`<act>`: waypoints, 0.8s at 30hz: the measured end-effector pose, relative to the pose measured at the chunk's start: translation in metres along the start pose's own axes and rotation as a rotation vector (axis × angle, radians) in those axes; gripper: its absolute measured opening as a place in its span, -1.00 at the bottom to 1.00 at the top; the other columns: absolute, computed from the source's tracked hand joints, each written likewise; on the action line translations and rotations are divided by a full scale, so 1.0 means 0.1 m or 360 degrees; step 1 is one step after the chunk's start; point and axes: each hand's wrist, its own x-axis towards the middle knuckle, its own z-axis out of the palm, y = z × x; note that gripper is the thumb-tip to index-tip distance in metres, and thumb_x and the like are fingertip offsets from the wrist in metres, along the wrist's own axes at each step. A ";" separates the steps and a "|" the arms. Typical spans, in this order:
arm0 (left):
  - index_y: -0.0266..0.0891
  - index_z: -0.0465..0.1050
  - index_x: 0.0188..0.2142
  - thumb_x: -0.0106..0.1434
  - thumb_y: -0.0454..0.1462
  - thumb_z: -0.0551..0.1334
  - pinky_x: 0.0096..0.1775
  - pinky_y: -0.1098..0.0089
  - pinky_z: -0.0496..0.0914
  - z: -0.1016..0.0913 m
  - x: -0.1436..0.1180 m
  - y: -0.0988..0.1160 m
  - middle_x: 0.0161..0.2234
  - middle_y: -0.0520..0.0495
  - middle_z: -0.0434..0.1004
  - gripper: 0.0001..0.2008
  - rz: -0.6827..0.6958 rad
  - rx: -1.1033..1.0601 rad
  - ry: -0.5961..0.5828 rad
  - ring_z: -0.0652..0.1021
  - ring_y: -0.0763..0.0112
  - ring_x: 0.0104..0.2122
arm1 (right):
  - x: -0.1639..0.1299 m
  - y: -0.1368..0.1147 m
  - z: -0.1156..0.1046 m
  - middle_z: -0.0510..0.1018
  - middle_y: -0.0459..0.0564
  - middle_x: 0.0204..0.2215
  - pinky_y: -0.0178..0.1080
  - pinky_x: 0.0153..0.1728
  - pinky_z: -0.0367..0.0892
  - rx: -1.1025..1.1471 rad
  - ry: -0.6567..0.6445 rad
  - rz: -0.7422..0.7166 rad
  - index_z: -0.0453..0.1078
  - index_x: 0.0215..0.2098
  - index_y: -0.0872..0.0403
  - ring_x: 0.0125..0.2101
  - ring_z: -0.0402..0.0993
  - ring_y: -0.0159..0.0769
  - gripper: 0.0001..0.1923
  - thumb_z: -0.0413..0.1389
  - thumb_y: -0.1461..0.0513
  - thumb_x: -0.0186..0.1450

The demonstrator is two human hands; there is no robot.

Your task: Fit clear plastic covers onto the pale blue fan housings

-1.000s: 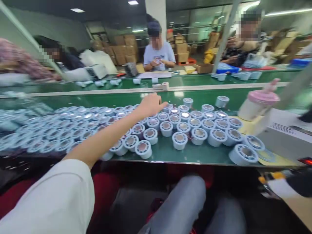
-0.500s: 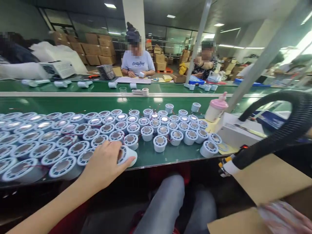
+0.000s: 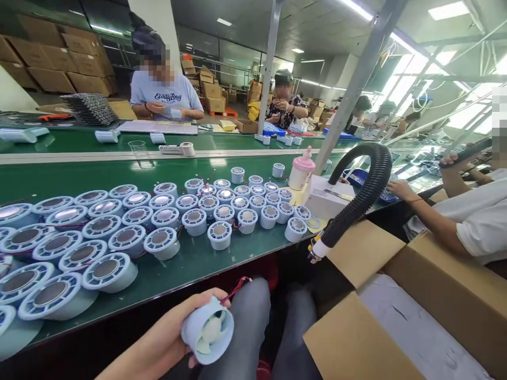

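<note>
- My left hand [image 3: 166, 343] is wrapped around a pale blue fan [image 3: 208, 332], fingers behind its round shell and thumb over the top, clamped firm.
- The fan sits below the table edge, over my lap, its open face with white blades turned toward me.
- Thin red wires [image 3: 235, 289] trail up from the fan's far side, just past my thumb.
- My right hand is out of view, so I cannot tell its grip.
- Above and beyond my grip, the green table [image 3: 198, 258] carries rows of the same fans [image 3: 119, 232] lying face up.
- To the right of my grip, near my knee, an open cardboard box [image 3: 356, 338] stands.
- A black ribbed hose [image 3: 364, 195] arcs down well up and right of the fan, ending just above the box flap.
- Farther right, another person's arm [image 3: 428, 211] reaches to the table.
</note>
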 end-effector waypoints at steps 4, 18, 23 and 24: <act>-0.28 0.43 -0.23 0.12 0.09 0.18 -0.77 0.62 0.13 0.12 0.20 -0.09 -0.50 0.01 0.38 -0.52 -0.0109 0.0320 -0.0212 0.35 0.55 -0.66 | 0.13 -0.06 0.18 0.38 0.11 0.08 -0.01 -0.03 0.41 -0.0141 0.0047 -0.0023 0.22 0.24 -0.12 0.04 0.38 0.01 -0.41 0.17 0.13 0.25; -0.11 0.46 -0.04 -0.05 -0.03 0.44 -0.12 0.29 0.39 0.23 0.12 -0.22 -0.16 -0.07 0.36 -0.43 0.1002 0.1467 -0.0049 0.46 0.29 -0.18 | 0.42 -0.16 -0.05 0.40 0.07 -0.04 -0.15 -0.05 0.35 0.0482 0.0091 0.0302 0.42 -0.46 0.06 -0.04 0.40 -0.14 -0.79 0.09 0.20 0.32; -0.04 0.45 0.04 -0.12 -0.12 0.50 0.12 0.10 0.27 0.17 0.17 -0.34 0.09 -0.16 0.32 -0.32 0.1081 0.1455 -0.0192 0.39 0.09 0.07 | 0.42 -0.11 -0.03 0.45 0.07 -0.21 -0.23 -0.24 0.39 0.0984 0.0288 0.0577 0.37 -0.61 0.09 -0.13 0.43 -0.14 -0.69 0.18 0.15 0.26; -0.03 0.42 0.07 -0.10 -0.15 0.49 0.14 0.09 0.26 0.18 0.15 -0.35 0.10 -0.15 0.35 -0.31 0.1056 0.1419 -0.0234 0.39 0.09 0.09 | 0.42 -0.10 -0.03 0.47 0.06 -0.23 -0.24 -0.26 0.40 0.1110 0.0333 0.0631 0.36 -0.63 0.09 -0.15 0.44 -0.14 -0.68 0.23 0.14 0.21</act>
